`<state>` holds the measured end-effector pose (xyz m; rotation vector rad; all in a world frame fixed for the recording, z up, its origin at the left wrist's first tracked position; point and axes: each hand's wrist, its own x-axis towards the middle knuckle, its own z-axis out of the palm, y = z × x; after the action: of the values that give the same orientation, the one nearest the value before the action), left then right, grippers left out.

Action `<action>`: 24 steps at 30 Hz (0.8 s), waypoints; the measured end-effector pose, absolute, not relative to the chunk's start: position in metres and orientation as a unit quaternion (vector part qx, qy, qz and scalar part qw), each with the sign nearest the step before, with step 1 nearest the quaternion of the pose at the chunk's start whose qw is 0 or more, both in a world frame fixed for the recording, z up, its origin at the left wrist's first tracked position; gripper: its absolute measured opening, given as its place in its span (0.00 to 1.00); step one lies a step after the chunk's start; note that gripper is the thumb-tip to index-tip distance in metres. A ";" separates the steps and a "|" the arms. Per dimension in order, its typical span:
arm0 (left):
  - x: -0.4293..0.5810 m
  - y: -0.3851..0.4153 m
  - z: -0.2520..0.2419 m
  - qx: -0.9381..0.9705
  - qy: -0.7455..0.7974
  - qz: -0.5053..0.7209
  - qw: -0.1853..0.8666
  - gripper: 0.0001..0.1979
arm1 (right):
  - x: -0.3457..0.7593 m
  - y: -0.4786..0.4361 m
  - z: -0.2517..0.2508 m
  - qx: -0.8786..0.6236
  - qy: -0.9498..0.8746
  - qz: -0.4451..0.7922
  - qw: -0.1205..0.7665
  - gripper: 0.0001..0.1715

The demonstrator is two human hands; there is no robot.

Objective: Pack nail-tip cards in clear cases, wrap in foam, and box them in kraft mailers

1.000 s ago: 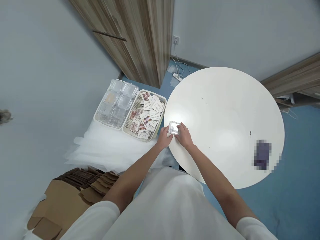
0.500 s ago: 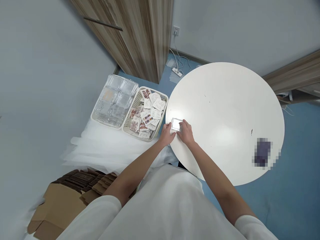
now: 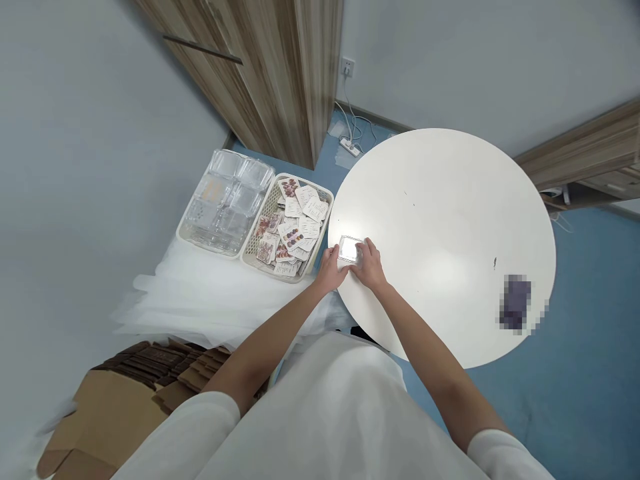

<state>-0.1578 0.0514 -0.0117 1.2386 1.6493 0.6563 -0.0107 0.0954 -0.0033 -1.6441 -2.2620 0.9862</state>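
Gripping clear case between my left hand and right hand, same as 0.5 s ago; glare obscures its top.

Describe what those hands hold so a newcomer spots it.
Find the round white table. By its left edge, the left hand and right hand hold a small, clear, rectangular plastic case. Unlike clear plastic containers in the leftmost white basket, it's handheld.
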 end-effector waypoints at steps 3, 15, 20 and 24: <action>-0.154 0.045 -0.010 0.484 0.685 0.292 0.459 0.36 | -0.002 0.089 0.002 -0.555 -0.757 0.330 0.096 0.36; -0.143 -0.047 0.014 0.466 0.759 0.319 0.324 0.20 | 0.053 0.044 0.028 -0.460 -0.816 0.333 0.109 0.23; -0.163 -0.090 0.024 0.458 0.818 0.186 0.295 0.21 | 0.050 0.043 0.032 -0.391 -0.842 0.361 0.093 0.18; -0.201 -0.102 0.038 0.477 0.834 0.064 0.270 0.25 | 0.021 0.031 0.032 -0.284 -0.867 0.408 0.015 0.17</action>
<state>-0.2006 -0.1023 0.0376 1.2856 2.2479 0.1721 0.0210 0.0310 0.0323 -0.8853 -2.6992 1.2714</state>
